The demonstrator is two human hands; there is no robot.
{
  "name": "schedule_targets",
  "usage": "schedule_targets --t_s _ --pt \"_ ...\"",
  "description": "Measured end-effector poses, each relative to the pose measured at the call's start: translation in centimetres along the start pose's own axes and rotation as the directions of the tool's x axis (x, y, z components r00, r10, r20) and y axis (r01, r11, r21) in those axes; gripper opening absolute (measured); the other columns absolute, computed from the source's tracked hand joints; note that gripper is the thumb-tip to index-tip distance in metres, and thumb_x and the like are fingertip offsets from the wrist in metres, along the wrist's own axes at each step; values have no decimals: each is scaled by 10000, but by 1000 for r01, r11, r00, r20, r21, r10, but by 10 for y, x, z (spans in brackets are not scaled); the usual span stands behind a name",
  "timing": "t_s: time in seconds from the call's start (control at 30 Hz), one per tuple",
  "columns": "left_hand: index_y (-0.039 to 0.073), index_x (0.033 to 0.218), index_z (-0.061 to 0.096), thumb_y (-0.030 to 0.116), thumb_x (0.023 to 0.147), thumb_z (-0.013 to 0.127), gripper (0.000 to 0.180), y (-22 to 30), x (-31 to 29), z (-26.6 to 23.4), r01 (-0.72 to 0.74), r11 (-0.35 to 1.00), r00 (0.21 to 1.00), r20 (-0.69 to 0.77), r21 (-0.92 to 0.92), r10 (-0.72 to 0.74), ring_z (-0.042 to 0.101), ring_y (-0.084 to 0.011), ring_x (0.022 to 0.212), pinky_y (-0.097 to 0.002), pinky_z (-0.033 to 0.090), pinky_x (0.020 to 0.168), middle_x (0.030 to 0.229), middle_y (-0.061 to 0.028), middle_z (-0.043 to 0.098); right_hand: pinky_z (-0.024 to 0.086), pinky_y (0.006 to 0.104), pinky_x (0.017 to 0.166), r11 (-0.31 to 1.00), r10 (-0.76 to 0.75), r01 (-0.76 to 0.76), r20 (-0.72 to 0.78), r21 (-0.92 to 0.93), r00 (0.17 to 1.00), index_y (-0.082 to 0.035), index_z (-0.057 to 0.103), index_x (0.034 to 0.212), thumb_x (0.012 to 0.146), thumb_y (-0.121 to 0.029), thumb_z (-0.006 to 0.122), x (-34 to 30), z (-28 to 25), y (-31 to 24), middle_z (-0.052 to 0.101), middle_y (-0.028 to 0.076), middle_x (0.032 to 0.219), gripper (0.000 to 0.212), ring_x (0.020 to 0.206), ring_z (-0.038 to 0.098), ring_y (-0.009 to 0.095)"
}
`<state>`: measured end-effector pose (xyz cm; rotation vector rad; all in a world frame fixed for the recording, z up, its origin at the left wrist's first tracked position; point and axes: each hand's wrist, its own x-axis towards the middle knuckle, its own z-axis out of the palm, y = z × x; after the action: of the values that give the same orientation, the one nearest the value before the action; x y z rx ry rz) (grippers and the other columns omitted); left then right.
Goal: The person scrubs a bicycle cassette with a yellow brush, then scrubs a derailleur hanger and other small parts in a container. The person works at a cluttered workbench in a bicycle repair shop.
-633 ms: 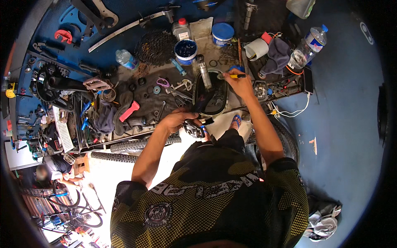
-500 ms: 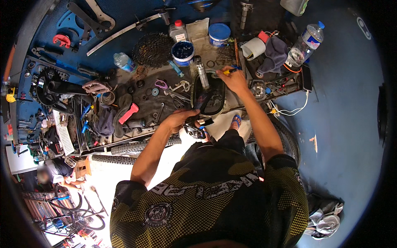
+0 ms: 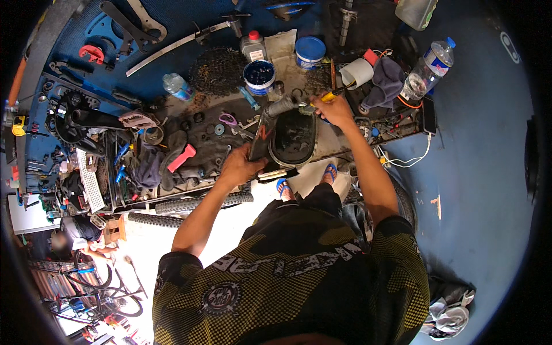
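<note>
From where I stand, the dark, smooth crank arm [image 3: 261, 137] is a slim bar, with a dull grey metal spindle [image 3: 282, 106], round and tubular, at its far end. It is held above the left edge of an oblong, round-cornered tub [image 3: 314, 146] of murky dark liquid. Its long axis runs away from the person, leaning slightly right; the spindle points right. The left hand [image 3: 242, 167] is clamped around the near end. The right hand [image 3: 333, 109] has its fingers closed on a yellow-and-black-handled brush [image 3: 329, 96], whose head is at the spindle's tip. Beyond sits a white-and-blue pot [image 3: 259, 87] of dark paste.
</note>
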<state>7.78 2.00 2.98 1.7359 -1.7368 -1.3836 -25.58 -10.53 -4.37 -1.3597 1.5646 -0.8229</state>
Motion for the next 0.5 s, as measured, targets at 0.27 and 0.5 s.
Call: schedule_targets --t_s 0.27,0.5 --pt "107 1027 633 241 825 790 289 -18 28 -39 -197 521 740 -223 830 635 686 -340 823 -461 411 922 752 -126 704 490 252 533 956 7 -20 44 291 999 -59 713 906 971 -386 787 -18 -13 -25 713 23 755 342 597 627 73" --pt "126 1026 645 233 834 766 251 -12 54 -41 -282 446 743 -101 849 662 671 -289 785 -438 392 900 711 -88 676 475 276 566 886 -226 238 -78 397 971 -58 726 924 980 -355 777 -64 16 -64 717 -3 791 306 659 617 86"
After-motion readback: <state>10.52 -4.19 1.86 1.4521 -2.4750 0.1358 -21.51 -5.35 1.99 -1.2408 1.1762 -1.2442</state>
